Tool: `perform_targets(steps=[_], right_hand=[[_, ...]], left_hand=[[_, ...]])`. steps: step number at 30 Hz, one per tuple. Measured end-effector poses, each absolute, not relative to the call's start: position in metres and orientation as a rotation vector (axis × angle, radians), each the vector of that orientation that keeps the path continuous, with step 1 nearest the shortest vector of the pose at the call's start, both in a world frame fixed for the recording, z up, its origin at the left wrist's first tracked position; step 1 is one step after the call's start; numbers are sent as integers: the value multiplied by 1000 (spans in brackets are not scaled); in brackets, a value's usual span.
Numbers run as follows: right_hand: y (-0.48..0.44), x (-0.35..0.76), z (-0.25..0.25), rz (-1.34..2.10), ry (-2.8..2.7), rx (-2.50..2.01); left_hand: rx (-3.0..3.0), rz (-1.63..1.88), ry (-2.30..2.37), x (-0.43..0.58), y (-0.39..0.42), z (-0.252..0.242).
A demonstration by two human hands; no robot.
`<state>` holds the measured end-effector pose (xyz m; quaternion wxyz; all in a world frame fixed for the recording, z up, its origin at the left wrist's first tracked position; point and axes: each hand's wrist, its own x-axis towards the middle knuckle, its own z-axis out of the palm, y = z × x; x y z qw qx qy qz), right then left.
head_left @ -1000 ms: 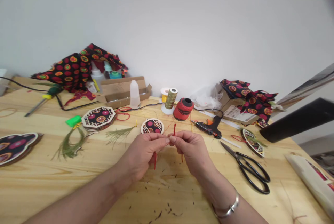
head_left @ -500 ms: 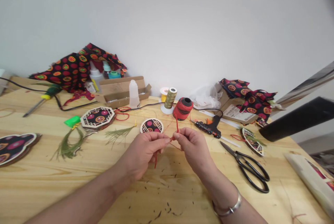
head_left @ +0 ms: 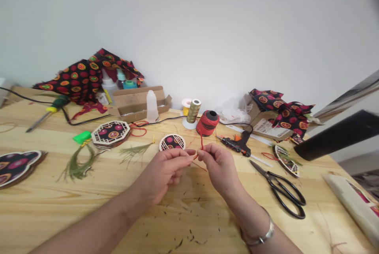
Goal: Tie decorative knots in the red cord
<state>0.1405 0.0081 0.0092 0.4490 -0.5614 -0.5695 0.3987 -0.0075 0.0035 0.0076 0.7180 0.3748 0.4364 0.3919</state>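
Between my hands is a thin red cord (head_left: pixel 201 140), part of it standing up above my right fingers. My right hand (head_left: pixel 217 163) is closed, pinching the cord between thumb and forefinger. My left hand (head_left: pixel 170 167) is closed too, its thumb and forefinger pressed together at the cord beside the right fingertips. What lies inside the left pinch is mostly hidden. Just behind my left fingers lies a round wooden lattice ornament (head_left: pixel 172 142) with patterned fabric. Past the hands stands a red thread spool (head_left: pixel 207 123).
Black-handled scissors (head_left: pixel 281 191) and a glue gun (head_left: pixel 239 144) lie to the right. Olive tassels (head_left: pixel 79 163), an octagonal ornament (head_left: pixel 111 133) and a screwdriver (head_left: pixel 49 112) are on the left. A cardboard box (head_left: pixel 133 102), clear bottle (head_left: pixel 152 106) and gold spool (head_left: pixel 194 111) stand along the wall.
The cord tail that hung below my left hand no longer shows there. My left fingers have loosened a little apart below the pinch, and my right hand has barely shifted.
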Motion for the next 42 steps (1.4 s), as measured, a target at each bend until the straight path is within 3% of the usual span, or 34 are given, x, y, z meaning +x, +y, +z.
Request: perform_targets(steps=[8, 14, 22, 30, 37, 42], right_hand=[[8, 140, 9, 1062, -1362, -1400], [8, 139, 9, 1149, -1311, -1351], [5, 135, 11, 1415, -1080, -1233], [6, 135, 9, 1424, -1064, -1184], [5, 136, 10, 1309, -1200, -1285], [3, 133, 8, 1268, -1260, -1265]], left_hand=[[1249, 708, 1083, -4, 0, 7], [1613, 833, 1170, -1, -2, 10], [1776, 861, 1135, -1, -5, 4], [1875, 888, 1203, -2, -6, 7], [1526, 1347, 1285, -6, -8, 14], [1199, 1015, 1088, -2, -6, 11]])
